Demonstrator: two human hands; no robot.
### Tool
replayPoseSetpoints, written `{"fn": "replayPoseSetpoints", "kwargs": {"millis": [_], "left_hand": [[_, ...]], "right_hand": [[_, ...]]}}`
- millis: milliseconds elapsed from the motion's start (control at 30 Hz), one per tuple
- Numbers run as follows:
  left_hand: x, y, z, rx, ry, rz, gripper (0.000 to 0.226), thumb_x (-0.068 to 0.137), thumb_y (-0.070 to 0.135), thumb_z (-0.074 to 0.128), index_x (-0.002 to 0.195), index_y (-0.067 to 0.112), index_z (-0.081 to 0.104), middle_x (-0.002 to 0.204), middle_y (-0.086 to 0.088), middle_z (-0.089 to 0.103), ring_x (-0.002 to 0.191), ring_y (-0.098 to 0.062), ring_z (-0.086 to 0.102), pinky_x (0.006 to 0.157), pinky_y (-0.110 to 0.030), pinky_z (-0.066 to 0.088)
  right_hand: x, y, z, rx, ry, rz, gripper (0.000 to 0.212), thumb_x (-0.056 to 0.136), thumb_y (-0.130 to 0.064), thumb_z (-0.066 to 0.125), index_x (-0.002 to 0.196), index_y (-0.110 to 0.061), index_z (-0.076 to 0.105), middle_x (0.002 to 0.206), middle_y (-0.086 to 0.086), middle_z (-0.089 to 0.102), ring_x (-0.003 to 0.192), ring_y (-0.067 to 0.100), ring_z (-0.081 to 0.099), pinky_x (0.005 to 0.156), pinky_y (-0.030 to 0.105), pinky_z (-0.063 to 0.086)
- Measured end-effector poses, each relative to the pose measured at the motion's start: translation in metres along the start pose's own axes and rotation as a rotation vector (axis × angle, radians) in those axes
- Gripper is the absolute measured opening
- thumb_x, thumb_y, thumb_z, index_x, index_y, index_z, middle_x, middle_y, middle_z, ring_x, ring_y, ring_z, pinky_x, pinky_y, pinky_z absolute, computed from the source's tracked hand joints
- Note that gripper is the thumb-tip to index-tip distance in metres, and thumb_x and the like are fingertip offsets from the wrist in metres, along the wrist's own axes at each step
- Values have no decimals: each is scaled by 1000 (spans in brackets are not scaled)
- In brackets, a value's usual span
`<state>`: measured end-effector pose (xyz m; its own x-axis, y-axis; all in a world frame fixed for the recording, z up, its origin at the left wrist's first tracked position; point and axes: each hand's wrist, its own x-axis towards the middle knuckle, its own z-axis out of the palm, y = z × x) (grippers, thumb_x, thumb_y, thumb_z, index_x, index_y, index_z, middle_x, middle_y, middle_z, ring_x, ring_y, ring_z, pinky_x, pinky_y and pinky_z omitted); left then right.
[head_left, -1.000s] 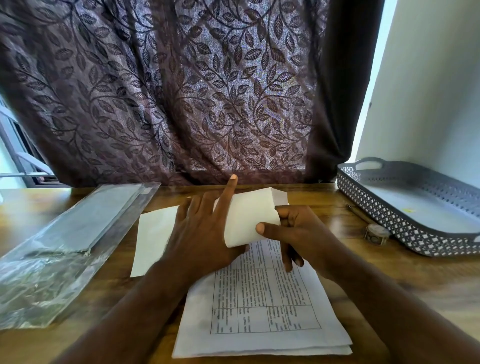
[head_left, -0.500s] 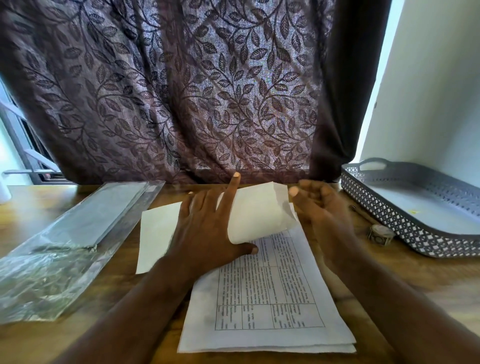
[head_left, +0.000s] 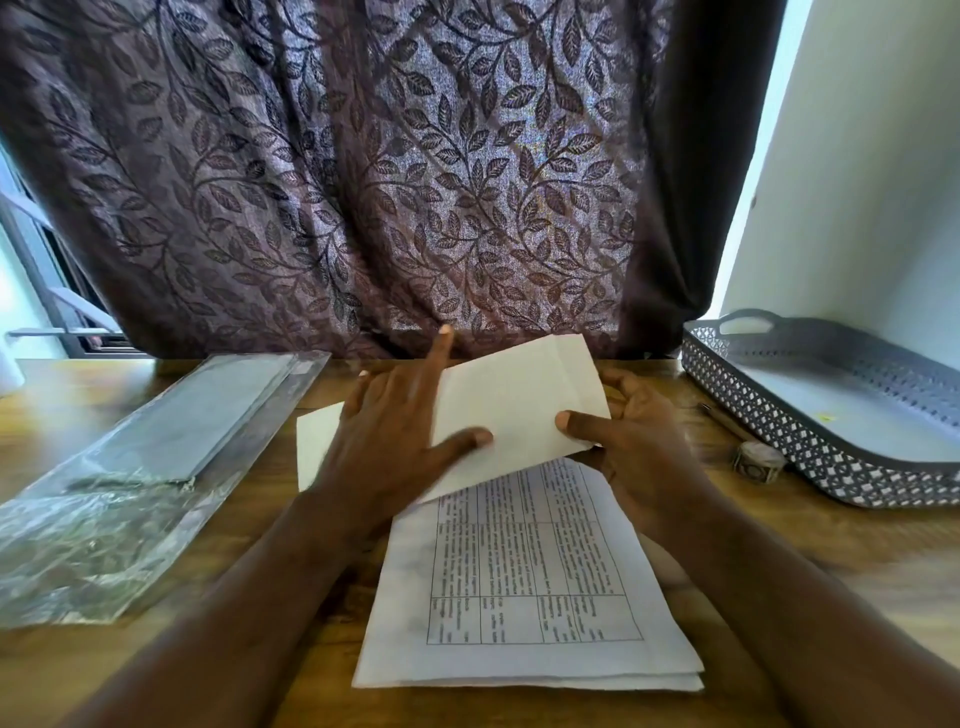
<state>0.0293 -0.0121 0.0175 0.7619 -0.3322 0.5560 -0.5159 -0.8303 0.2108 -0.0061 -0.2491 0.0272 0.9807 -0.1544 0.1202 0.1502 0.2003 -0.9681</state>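
Slippy brown wooden worktop (head_left: 810, 551): your left hand (head_left: 395, 441) presses the folded white paper sheet (head_left: 519, 410), fingers straight; your right hand (head_left: 639, 441) pinches it. A slip could spoil the fold.

Wooden desk (head_left: 831, 545), brown grain.
Centre front: stack of printed sheets (head_left: 530, 597), text table on top; top sheet (head_left: 519, 410) curled up off far end.
Upper left of stack: blank white sheet (head_left: 317, 441), flat.
Far left: clear plastic sleeve (head_left: 130, 493), grey contents, lying diagonally.
Right: grey perforated tray (head_left: 831, 460); tape roll (head_left: 758, 460) and pen (head_left: 722, 421) just beside its near wall.
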Motion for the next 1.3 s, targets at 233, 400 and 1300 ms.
{"fn": "replayPoseSetpoints", "kwargs": {"millis": [233,400,1300], "left_hand": [[10,-31,-14,-415,85,-350,90,77,91,32,151,42,18,121,-15,67,115,-34,61,101,-56,47],[17,-28,-37,-571,-154,-401,92,51,92,63,124,35,60,115,3,72,102,-14,69,97,-40,53],[3,27,12,-1175,-132,-581,14,89,27,74,87,14,78,93,-7,77,81,-19,71,74,-34,58]], "right_hand": [[5,-7,-11,146,122,26,45,86,5,70,126,-6,54,117,12,70,94,29,76,75,41,63],[8,-8,-20,210,198,72,32,90,5,66,121,0,57,114,16,71,90,26,76,66,33,62],[0,14,7,-155,-115,55,9,93,-7,67,91,-4,75,91,7,78,78,21,74,64,30,58]]}}
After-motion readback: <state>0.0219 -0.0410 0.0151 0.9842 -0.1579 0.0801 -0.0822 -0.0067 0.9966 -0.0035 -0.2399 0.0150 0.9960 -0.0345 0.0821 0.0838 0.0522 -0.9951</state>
